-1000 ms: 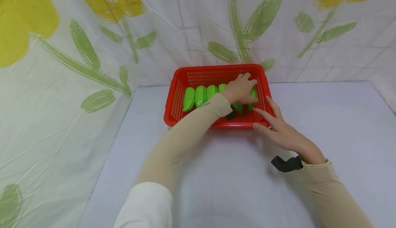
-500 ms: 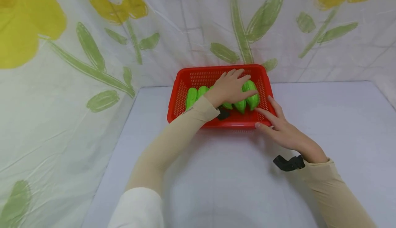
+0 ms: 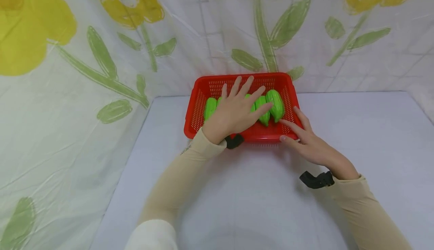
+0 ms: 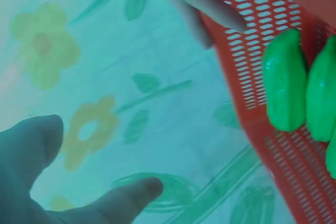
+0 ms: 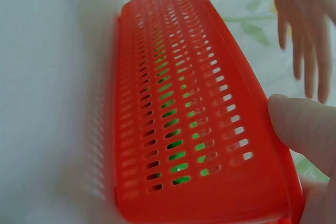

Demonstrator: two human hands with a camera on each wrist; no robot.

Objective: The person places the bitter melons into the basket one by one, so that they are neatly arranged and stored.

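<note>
A red plastic basket [image 3: 259,138] holds several shiny green, ridged, gourd-like pieces [image 3: 275,105] lying side by side. My left hand [image 3: 234,112] hovers over the basket's left and middle part with its fingers spread, hiding some of the pieces. It holds nothing. My right hand [image 3: 310,144] is at the near right corner, thumb outside the rim and index finger over the inner side. The right wrist view shows that thumb [image 5: 307,124] against the rim, so this hand pinches the basket's edge. Two green pieces [image 4: 285,80] show largely in the left wrist view.
The basket stands at the far edge of a pale table [image 3: 254,197], against a white curtain [image 3: 203,54] printed with yellow flowers and green leaves. Each wrist carries a black camera mount [image 3: 317,179].
My left hand has drawn back from the rightmost green piece, moving left and nearer to me, and its fingers have spread. The right hand stays at the basket's corner.
</note>
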